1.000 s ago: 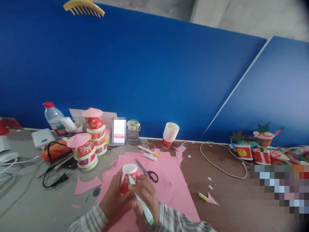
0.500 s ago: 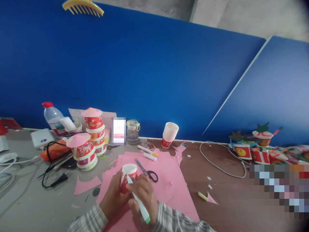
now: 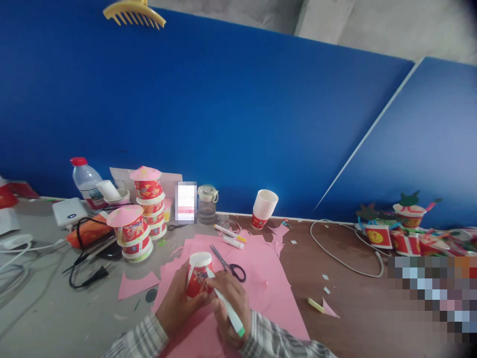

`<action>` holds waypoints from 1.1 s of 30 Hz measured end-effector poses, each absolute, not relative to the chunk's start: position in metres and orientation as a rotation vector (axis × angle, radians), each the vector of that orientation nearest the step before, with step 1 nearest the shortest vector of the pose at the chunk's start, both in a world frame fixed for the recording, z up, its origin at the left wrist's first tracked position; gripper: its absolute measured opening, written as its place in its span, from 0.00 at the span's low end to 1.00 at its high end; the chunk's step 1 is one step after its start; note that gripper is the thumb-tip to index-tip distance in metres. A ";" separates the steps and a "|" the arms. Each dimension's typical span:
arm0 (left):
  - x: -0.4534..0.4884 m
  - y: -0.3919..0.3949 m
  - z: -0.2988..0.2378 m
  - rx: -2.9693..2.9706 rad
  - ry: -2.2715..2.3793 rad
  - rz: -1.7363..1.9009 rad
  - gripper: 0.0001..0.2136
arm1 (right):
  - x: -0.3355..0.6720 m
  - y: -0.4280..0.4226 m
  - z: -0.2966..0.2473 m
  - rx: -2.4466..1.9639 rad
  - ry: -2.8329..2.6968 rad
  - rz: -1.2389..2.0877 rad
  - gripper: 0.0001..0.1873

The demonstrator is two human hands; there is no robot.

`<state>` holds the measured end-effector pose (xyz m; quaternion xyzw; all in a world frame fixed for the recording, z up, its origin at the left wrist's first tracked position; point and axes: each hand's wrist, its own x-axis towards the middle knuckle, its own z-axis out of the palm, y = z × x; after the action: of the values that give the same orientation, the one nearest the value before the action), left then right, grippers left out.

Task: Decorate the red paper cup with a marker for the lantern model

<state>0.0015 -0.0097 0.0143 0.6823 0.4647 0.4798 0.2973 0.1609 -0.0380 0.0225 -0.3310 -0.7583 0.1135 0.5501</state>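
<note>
My left hand (image 3: 181, 303) is wrapped around the side of a red patterned paper cup (image 3: 197, 283), which is upside down with its white base on top. In my right hand (image 3: 233, 301) is a white marker (image 3: 229, 308) with a green end, slanting up and left. Its tip is close to the cup's right side; I cannot tell if they touch. Beneath both hands lie pink paper sheets (image 3: 276, 303). Just beyond the cup rest scissors (image 3: 228, 263) with dark handles, and past them a white marker with a yellow end (image 3: 230, 232) and another white marker (image 3: 233, 242).
At the left stand stacked red cups with pink paper cones (image 3: 130, 231), a water bottle (image 3: 87, 184) and a black plug (image 3: 96, 276). Farther back are a glass jar (image 3: 206, 205) and a stack of paper cups (image 3: 265, 206). A white cable (image 3: 346, 263) and decorated cups (image 3: 406, 242) lie right.
My right hand and the marker have shifted right, so the tip moved from the cup's front towards its right edge. The left hand keeps its grip, and the view has shifted slightly.
</note>
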 end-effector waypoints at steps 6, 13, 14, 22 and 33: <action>0.001 -0.010 0.012 1.843 1.261 1.233 0.30 | 0.160 -0.038 0.030 -0.726 -1.776 0.286 0.13; 0.001 -0.010 0.011 1.846 1.287 1.220 0.30 | 0.157 -0.036 0.028 -0.731 -1.795 0.274 0.13; 0.001 -0.009 0.010 1.845 1.291 1.220 0.30 | 0.157 -0.035 0.027 -0.737 -1.800 0.280 0.13; 0.001 -0.010 0.014 1.810 1.265 1.220 0.28 | 0.158 -0.039 0.031 -0.691 -1.821 0.242 0.12; -0.001 -0.008 0.019 1.677 1.232 1.216 0.28 | 0.158 -0.043 0.031 -0.859 -1.679 0.400 0.16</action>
<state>-0.0009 -0.0080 0.0195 0.6497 0.4775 0.4712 0.3575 0.1580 -0.0431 0.0308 -0.3660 -0.7154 0.1705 0.5703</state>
